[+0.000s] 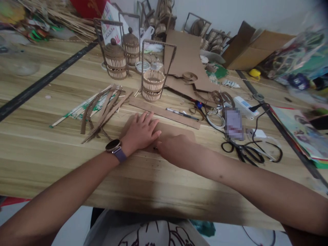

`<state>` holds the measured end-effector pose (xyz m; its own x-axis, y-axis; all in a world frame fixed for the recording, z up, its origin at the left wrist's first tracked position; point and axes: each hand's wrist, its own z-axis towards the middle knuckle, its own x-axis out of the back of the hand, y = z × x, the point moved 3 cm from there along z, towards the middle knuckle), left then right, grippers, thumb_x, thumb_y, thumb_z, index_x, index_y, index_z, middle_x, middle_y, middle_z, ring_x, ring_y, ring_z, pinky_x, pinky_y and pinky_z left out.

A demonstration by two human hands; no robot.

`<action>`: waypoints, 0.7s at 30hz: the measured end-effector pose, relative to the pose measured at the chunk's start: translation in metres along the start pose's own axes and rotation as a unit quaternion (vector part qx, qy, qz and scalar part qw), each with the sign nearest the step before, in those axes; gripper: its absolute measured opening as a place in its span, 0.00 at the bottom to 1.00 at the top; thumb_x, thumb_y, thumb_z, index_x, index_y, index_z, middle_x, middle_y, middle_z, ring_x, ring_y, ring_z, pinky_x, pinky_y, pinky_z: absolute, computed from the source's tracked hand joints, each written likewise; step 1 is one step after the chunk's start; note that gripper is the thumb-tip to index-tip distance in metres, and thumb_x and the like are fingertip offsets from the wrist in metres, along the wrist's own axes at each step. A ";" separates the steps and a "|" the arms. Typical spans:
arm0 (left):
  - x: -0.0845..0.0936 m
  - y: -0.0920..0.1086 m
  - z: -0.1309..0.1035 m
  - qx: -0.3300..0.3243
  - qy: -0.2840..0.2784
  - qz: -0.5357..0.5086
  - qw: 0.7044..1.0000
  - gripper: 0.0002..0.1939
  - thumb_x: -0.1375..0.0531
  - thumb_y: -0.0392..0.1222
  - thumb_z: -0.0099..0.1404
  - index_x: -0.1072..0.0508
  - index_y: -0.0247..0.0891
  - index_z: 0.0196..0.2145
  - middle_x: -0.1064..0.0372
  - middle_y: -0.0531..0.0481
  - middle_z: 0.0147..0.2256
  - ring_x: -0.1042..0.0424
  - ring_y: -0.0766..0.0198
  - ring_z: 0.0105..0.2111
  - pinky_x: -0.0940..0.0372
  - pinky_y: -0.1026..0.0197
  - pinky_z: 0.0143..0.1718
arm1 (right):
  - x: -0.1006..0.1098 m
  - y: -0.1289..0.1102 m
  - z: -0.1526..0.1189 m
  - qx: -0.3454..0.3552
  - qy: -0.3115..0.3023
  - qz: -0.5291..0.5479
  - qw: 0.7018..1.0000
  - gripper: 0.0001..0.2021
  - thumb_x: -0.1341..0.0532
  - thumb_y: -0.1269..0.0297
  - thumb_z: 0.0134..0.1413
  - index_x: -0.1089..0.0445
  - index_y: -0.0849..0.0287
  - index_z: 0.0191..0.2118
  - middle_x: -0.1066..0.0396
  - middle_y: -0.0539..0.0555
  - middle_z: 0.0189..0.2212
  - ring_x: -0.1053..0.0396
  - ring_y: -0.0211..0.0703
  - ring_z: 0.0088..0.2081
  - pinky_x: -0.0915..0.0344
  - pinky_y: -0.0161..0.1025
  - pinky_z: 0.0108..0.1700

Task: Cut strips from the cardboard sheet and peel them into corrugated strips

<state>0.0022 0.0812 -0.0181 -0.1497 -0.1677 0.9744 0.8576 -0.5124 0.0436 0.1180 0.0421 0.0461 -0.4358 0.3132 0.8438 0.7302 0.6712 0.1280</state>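
Tabletop (123, 186), left hand (140, 131) flat on cardboard (173, 129)

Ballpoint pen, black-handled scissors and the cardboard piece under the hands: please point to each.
Ballpoint pen (179, 113): head view, on its barrel.
Black-handled scissors (241, 149): head view, near where handles meet.
Cardboard piece (174, 130): head view, its bare surface.

Pale grey wall (228, 12) behind; wood-grain table (115, 188), dark strips (51, 76) across it; whitish floor (73, 223) below; soft light.
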 end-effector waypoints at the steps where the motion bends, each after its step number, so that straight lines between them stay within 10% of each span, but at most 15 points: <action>1: 0.000 0.000 0.000 -0.001 -0.003 0.002 1.000 0.27 0.49 0.52 0.71 0.33 0.32 0.60 0.45 0.32 0.64 0.45 0.38 0.63 0.50 0.34 0.61 | 0.001 0.001 0.001 -0.002 -0.008 0.004 1.000 0.15 0.46 0.74 0.61 0.25 0.62 0.48 0.21 0.63 0.37 0.22 0.54 0.41 0.28 0.42 0.37; 21: 0.000 0.000 0.003 0.008 0.006 -0.036 0.999 0.26 0.48 0.51 0.70 0.33 0.33 0.59 0.45 0.31 0.64 0.46 0.38 0.63 0.50 0.33 0.61 | 0.001 -0.002 0.000 -0.007 -0.016 -0.035 0.999 0.20 0.48 0.77 0.61 0.30 0.65 0.56 0.21 0.67 0.38 0.22 0.55 0.41 0.28 0.42 0.36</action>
<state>0.0037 0.0841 -0.0174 -0.2163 -0.1412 0.9661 0.8523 -0.5099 0.1163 0.1164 0.0409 0.0469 -0.5023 0.2869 0.8157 0.7040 0.6834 0.1932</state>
